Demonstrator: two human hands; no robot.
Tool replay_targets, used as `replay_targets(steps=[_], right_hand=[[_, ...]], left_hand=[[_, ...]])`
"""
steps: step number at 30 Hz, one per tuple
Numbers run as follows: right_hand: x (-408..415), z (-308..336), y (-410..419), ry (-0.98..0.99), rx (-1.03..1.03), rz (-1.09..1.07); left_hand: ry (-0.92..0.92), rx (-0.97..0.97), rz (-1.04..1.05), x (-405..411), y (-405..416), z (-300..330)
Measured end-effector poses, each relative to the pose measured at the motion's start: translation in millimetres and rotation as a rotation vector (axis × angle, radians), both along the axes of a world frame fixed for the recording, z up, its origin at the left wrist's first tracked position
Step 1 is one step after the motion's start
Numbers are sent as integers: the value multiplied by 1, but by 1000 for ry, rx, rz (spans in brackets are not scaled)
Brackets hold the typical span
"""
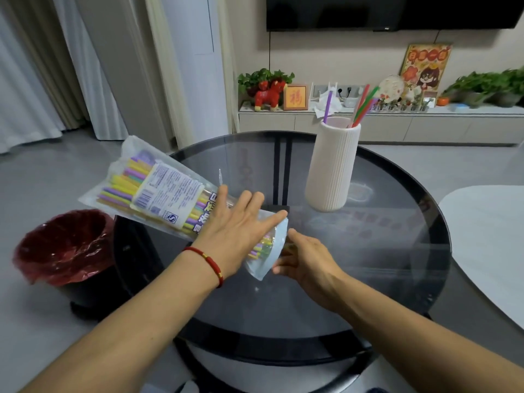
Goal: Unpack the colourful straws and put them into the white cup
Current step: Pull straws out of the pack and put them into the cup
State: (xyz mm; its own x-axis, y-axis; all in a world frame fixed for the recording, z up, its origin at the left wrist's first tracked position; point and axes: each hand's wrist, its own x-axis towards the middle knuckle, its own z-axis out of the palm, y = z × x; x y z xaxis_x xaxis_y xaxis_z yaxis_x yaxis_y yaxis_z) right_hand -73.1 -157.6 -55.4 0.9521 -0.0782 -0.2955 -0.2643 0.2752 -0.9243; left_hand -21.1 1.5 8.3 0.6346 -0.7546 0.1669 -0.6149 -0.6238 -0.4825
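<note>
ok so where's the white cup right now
In the head view the white cup stands upright on the round glass table, at its far side and right of centre, beyond both hands, with a few straws already in it.

Glossy glass table (382,251); ribbed, seemingly matt cup (331,168).
</note>
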Motion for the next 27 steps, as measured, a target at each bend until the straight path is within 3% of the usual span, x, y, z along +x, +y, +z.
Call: replay_targets(steps=[5,9,14,19,22,27], right_hand=[[-3,5,-3,26,60,27],[-8,-2,-9,-113,-158,-22],[-5,-2,-18,-273,-419,-131],[-3,-4,-17,-302,-495,-91],[0,-5,-19,-327,-628,-66],[1,-2,-39,-296,-584,-32]], left_hand=[[-50,51,18,-1,2,-4],[76,23,86,3,8,-14],[242,-120,72,4,17,-24],[549,-436,3,-15,-3,-23],[566,-520,14,-14,-13,-26],[585,-475,19,-4,-10,-34]])
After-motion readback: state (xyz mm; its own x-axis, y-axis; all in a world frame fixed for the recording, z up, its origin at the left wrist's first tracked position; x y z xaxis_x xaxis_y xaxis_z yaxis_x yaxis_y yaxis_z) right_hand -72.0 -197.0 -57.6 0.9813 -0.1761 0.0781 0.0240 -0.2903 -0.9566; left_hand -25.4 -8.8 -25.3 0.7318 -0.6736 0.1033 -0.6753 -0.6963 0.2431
